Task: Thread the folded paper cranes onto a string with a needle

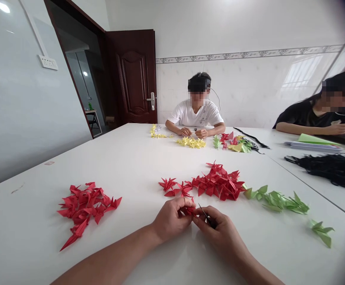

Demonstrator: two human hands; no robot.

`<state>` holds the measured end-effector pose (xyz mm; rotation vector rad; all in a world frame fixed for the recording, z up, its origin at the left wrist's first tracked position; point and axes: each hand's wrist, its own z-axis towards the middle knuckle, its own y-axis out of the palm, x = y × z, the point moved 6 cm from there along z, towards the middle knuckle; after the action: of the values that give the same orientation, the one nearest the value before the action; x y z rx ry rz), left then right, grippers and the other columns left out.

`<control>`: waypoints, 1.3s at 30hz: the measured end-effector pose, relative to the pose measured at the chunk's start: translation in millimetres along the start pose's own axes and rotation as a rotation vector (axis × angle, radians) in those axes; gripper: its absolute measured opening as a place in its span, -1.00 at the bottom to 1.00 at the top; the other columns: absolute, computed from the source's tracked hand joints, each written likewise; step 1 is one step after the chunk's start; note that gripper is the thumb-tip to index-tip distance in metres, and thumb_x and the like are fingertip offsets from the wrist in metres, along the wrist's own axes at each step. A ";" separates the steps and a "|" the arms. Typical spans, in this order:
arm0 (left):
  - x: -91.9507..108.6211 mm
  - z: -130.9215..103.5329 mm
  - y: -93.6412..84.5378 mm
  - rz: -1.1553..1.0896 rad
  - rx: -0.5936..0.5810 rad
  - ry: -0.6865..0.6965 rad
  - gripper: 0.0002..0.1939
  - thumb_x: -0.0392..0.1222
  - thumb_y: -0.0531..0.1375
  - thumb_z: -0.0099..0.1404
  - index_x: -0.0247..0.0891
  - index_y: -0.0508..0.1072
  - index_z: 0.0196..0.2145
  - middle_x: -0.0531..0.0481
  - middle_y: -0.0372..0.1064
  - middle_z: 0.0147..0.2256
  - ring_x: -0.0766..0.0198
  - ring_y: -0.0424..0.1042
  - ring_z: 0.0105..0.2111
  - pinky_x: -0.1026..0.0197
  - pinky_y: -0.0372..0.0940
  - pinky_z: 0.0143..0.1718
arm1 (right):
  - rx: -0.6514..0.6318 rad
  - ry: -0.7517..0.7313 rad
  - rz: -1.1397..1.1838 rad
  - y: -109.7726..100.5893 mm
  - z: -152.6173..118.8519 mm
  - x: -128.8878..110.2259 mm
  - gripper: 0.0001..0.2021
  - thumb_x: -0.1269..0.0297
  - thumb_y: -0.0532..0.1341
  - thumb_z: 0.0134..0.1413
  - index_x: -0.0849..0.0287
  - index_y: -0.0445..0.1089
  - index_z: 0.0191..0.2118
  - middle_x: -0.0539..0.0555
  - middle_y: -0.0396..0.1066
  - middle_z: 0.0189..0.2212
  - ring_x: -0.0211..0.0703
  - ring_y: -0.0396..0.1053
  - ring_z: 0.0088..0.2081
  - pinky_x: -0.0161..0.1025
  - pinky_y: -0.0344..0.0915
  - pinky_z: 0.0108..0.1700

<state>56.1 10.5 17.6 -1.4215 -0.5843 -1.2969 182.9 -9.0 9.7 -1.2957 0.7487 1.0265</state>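
My left hand (pixel 172 219) is closed round a small red folded paper piece (pixel 188 210) near the middle of the table. Beside it, my right hand (pixel 215 229) pinches a thin dark pointed tool (pixel 209 220), its fingertips touching the same red piece. Just beyond my hands lies a heap of red paper cranes (pixel 220 183). Another red pile (pixel 85 206) rests to the left. Light green paper cranes (pixel 282 201) trail off to the right, with one green crane (pixel 322 232) lying apart.
Across the white table (pixel 125 158), a person in white (pixel 198 113) handles things near yellow cranes (pixel 191 142) and mixed coloured ones (pixel 234 142). At right are a black cord bundle (pixel 328 168), stacked paper (pixel 316 145) and a person in black (pixel 303 113).
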 end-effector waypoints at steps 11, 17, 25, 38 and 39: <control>3.1 -2.1 2.3 -0.062 -0.016 0.041 -0.74 -0.18 0.11 0.15 -0.27 0.40 -0.19 -0.04 0.37 -0.35 0.35 0.30 -0.43 0.30 0.24 -0.40 | 0.046 -0.037 -0.036 -8.4 5.3 -0.7 -0.75 0.09 0.16 -0.03 0.18 0.45 -0.41 0.04 0.35 -0.50 -0.23 0.24 -0.48 -0.32 0.17 -0.42; -2.8 -4.1 -2.1 -0.079 0.019 -0.055 -0.53 -0.09 0.12 0.16 -0.23 0.23 0.03 -0.08 0.29 -0.22 0.40 0.28 -0.44 0.27 0.27 -0.37 | 0.192 0.009 0.054 -32.7 14.6 9.8 -0.69 0.03 0.19 -0.09 0.20 0.44 -0.38 0.08 0.42 -0.45 -0.19 0.29 -0.44 -0.30 0.21 -0.38; 0.3 -3.9 -1.1 0.026 0.021 -0.008 -0.60 -0.26 0.11 0.11 -0.25 0.30 -0.04 -0.12 0.28 -0.14 0.38 0.30 -0.40 0.26 0.29 -0.33 | 0.291 0.151 0.053 -49.8 24.2 30.5 -0.60 -0.02 0.16 -0.09 0.21 0.43 -0.26 0.13 0.45 -0.31 -0.08 0.34 -0.29 -0.26 0.22 -0.33; -1.3 -1.7 1.1 0.146 -0.006 0.097 -0.71 -0.34 0.09 0.07 -0.29 0.40 -0.21 -0.11 0.27 -0.17 0.39 0.33 -0.44 0.30 0.30 -0.34 | 0.308 0.124 -0.002 -46.9 28.0 35.7 -0.55 0.00 0.15 -0.11 0.23 0.37 -0.16 0.16 0.44 -0.20 -0.06 0.37 -0.24 -0.23 0.26 -0.25; -2.3 -1.1 0.8 0.153 0.001 0.101 -0.71 -0.34 0.09 0.06 -0.30 0.41 -0.21 -0.12 0.27 -0.17 0.39 0.34 -0.44 0.30 0.30 -0.35 | 0.303 0.123 -0.009 -46.6 28.4 37.3 -0.55 0.01 0.15 -0.10 0.24 0.37 -0.15 0.17 0.43 -0.20 -0.05 0.37 -0.23 -0.23 0.26 -0.24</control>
<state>55.7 9.9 14.9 -1.3639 -0.4003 -1.2383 237.3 27.2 -0.8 -1.1049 0.9524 0.7956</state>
